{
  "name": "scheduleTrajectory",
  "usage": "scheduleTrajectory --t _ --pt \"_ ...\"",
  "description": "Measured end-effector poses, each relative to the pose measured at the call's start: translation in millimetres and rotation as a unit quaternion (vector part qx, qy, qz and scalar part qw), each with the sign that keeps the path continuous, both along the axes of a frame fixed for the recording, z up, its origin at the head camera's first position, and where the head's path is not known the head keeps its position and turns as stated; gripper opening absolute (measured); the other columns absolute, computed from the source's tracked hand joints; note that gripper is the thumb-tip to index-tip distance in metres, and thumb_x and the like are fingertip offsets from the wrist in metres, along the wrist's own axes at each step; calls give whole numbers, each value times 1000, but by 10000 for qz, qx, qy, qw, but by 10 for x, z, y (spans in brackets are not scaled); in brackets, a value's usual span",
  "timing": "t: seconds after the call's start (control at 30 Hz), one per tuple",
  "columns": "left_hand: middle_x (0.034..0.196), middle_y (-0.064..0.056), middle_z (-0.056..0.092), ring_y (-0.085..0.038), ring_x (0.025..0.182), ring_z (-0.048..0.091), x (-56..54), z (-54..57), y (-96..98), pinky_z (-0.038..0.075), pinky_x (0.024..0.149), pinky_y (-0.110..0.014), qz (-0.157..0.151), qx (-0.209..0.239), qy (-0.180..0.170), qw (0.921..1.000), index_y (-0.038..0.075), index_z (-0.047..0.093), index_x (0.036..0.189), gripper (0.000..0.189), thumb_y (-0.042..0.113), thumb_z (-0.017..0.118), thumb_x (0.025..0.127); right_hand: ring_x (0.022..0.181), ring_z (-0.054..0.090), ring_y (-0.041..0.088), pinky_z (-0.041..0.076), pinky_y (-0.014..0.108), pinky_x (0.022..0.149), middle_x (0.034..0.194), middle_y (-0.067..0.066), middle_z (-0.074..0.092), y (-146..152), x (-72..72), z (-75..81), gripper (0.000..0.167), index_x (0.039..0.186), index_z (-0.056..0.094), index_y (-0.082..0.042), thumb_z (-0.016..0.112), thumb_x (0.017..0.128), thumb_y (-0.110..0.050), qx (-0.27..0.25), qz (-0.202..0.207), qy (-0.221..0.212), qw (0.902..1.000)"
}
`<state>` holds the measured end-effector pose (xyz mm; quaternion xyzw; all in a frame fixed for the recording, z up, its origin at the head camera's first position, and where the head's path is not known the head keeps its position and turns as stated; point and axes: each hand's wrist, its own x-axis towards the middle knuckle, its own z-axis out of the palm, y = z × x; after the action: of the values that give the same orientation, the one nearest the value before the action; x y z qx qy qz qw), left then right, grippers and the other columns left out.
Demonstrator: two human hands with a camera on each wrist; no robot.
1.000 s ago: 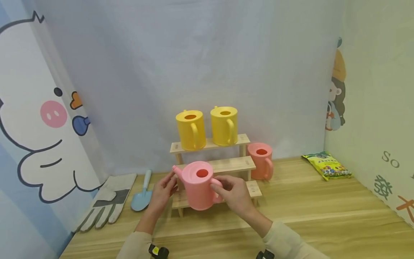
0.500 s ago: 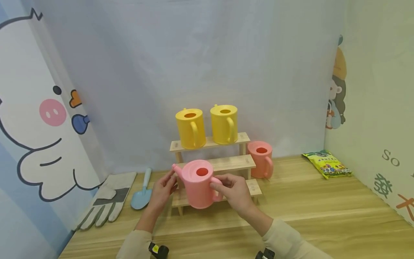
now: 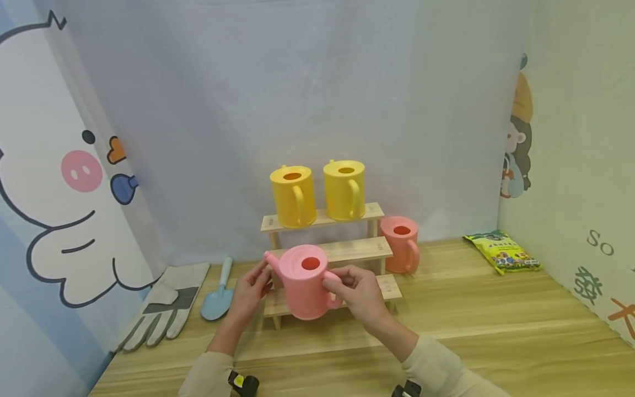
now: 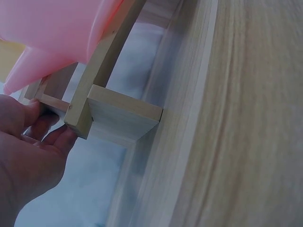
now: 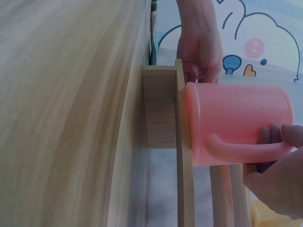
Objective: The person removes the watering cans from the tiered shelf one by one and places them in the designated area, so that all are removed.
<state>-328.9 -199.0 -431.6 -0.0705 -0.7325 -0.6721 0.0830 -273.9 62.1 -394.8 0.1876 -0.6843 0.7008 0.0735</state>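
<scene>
Right hand (image 3: 364, 300): Its fingers were bent round the handle (image 5: 246, 152) of the pink watering can (image 3: 303, 292), with the thumb on top.
Left hand (image 3: 245, 295): Its fingers were bent by the left end of the wooden stand (image 3: 347, 252) and seemed to touch it. I could not tell if they gripped.
Good way: It seemed best to keep the can flat, go slowly, and hold the stand steady so nothing tipped.
Pink can: It was upright, left of the right fingers. Its spout (image 3: 273, 261) pointed left, close by the left fingers.
Under it: Its bottom was at the lowest board (image 3: 389, 288). I could not tell if all its weight sat there.
Top board: The left yellow can (image 3: 292, 198) and right yellow can (image 3: 344, 193) stood there.
Desk (image 3: 471, 331): Another pink can (image 3: 397, 248) stood just right of the stand. A blue shovel (image 3: 216, 304) and a glove (image 3: 168, 300) lay on the left.
</scene>
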Motion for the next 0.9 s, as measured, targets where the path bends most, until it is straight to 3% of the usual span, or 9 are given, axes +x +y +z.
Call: scheduleTrajectory --t 0.33,0.73,0.9 --pt "145 -23 48 -32 131 49 2 11 13 47 103 -40 -48 49 85 9999 -2 45 148 42 7 46 107 79 68 13 55 22 63 94 20 73 8 -2 2 23 106 70 11 75 90 -4 -162 126 20 9998" --pt "143 -24 51 -29 126 53 6 6 12 49 101 -37 45 -14 50 10000 0 45 149 42 3 45 107 82 71 19 56 24 70 95 17 75 88 21 126 23 106 74 6 78 89 -8 -123 54 234 9996" --pt "145 -23 48 -30 128 50 7 2 9 46 104 -45 -8 44 93 9999 0 46 149 42 3 45 107 81 72 24 59 28 66 94 19 75 178 6 226 23 108 72 8 76 89 -5 -363 114 258 9989"
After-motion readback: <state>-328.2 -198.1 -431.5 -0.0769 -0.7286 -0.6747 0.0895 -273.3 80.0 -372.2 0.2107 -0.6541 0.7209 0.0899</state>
